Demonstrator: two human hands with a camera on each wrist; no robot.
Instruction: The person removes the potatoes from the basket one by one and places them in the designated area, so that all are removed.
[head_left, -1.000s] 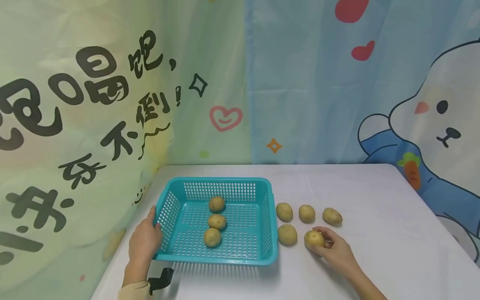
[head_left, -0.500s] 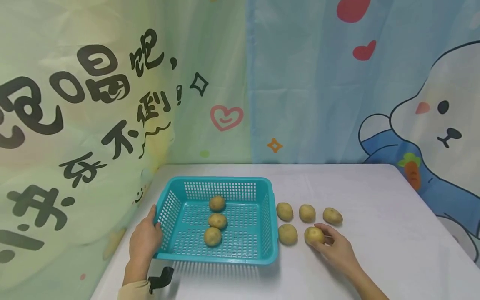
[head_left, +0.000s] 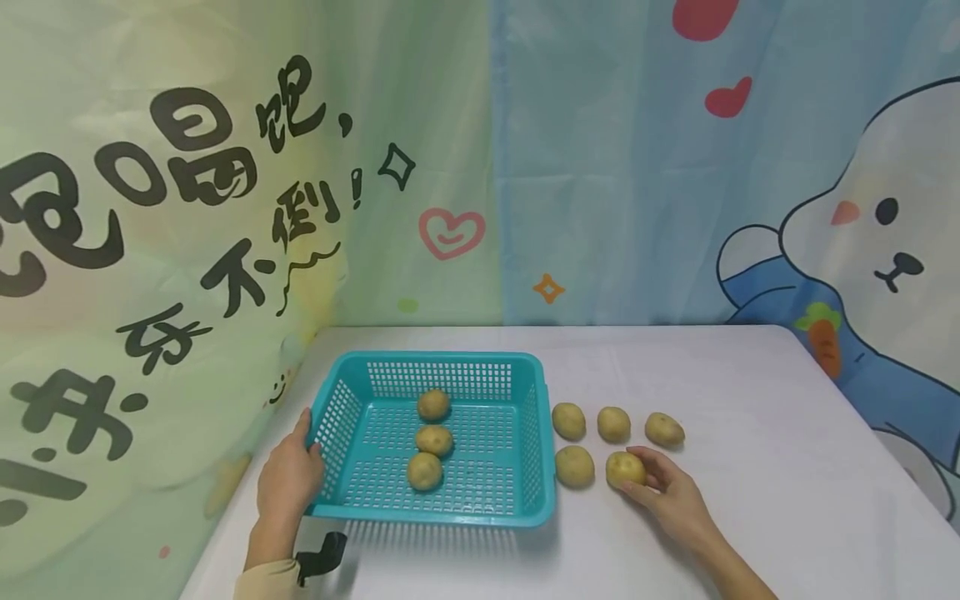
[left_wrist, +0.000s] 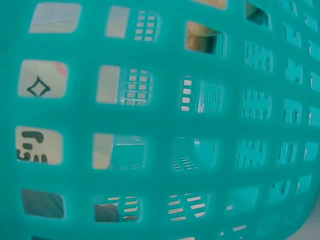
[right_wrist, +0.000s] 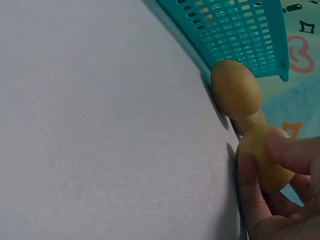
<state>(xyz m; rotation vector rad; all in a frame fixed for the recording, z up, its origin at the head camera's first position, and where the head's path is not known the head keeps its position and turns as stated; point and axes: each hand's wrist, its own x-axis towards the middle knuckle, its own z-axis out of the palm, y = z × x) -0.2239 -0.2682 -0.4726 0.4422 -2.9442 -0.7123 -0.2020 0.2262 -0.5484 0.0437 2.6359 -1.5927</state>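
Note:
In the head view a turquoise plastic basket [head_left: 450, 521] stands on the table with 3 potatoes in a column inside, the middle one [head_left: 434, 441] among them. My left hand [head_left: 288, 475] holds the basket's left side; the left wrist view is filled by its perforated wall [left_wrist: 165, 120], which hides most of the fingers. To the right of the basket, my right hand [head_left: 671, 496] grips a potato [head_left: 624, 472] between thumb and fingers, at or just above the table. The right wrist view shows the thumb and fingers round this potato [right_wrist: 262, 155].
Beside the basket's right wall lie a front potato [head_left: 574, 467] and a back row of three potatoes [head_left: 613, 425]. The white table [head_left: 750, 417] meets a printed curtain [head_left: 570, 167] at the back. A black strap-like piece [head_left: 322, 557] shows at the left wrist.
My right hand and the potato it holds have shifted very slightly to the left. The left hand stays on the basket, and the other potatoes have not moved.

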